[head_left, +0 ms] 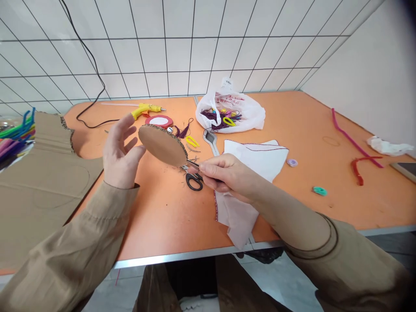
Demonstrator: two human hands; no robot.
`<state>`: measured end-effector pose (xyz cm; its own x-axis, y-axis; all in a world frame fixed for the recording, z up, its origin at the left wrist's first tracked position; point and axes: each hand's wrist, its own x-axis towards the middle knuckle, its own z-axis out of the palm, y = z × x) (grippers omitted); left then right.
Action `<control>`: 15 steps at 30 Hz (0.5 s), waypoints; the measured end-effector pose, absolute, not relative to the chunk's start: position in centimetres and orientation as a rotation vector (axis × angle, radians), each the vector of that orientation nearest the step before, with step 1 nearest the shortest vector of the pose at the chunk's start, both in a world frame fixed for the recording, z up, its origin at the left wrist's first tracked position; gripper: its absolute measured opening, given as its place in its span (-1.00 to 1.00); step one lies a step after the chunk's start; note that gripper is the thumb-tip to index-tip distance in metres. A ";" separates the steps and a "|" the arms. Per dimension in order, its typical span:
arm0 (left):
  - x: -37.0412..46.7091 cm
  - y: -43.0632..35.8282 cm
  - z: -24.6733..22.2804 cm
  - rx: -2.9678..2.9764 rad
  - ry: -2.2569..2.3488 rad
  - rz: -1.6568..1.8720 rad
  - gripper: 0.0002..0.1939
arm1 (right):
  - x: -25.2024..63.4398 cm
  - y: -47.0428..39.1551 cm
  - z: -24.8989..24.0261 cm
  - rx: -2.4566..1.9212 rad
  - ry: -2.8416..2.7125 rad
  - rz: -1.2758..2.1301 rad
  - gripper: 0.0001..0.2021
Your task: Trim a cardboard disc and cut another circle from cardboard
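Scissors at the disc's edge
Left hand (pixel 119 151) pinches the cardboard disc (pixel 163 145), fingers spread; right hand (pixel 224 173) grips black-handled scissors (pixel 194 173), blades meeting its lower rim above the orange table (pixel 162 216).

A yellow glue gun (pixel 145 109) lay at the upper left of the orange desk (pixel 162 216), with a white plastic bag (pixel 247 113) of coloured bits at upper centre. A white cloth (pixel 256 158) sat mid-frame. Pink and red pipe cleaners (pixel 349 138) lay at right, cardboard sheets (pixel 39 182) at left.

Cardboard disc (pixel 163 145) left of cloth (pixel 256 162)
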<state>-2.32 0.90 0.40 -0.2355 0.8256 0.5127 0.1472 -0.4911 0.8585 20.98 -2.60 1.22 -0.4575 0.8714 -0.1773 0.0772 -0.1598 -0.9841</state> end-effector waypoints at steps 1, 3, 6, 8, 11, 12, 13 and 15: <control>-2.5 1.2 0.3 1.447 1.067 1.709 -0.44 | 21.1 -2.6 1.3 -1.059 -1.421 1.800 -0.69; -2.4 1.6 0.0 1.286 0.931 1.512 -0.45 | 21.2 -2.7 1.4 -0.985 -1.287 1.978 -0.74; -1.9 1.5 -0.4 1.096 0.856 1.362 -0.56 | 21.3 -2.5 1.0 -0.910 -1.183 2.087 -0.72; -1.5 1.3 -0.6 1.006 0.830 1.380 -0.63 | 21.3 -2.4 0.7 -0.883 -1.148 2.101 -0.71; -1.3 1.0 -0.7 0.939 0.763 1.350 -0.59 | 21.4 -2.1 0.3 -0.857 -1.091 2.104 -0.71; -1.2 0.9 -0.6 0.926 0.736 1.317 -0.56 | 21.3 -2.1 0.2 -0.850 -1.076 2.106 -0.71; -1.1 0.7 -0.6 0.912 0.714 1.285 -0.52 | 21.2 -2.1 0.2 -0.844 -1.063 2.106 -0.72; -0.7 0.4 -0.5 0.872 0.688 1.246 -0.48 | 21.0 -2.2 0.2 -0.834 -1.045 2.101 -0.73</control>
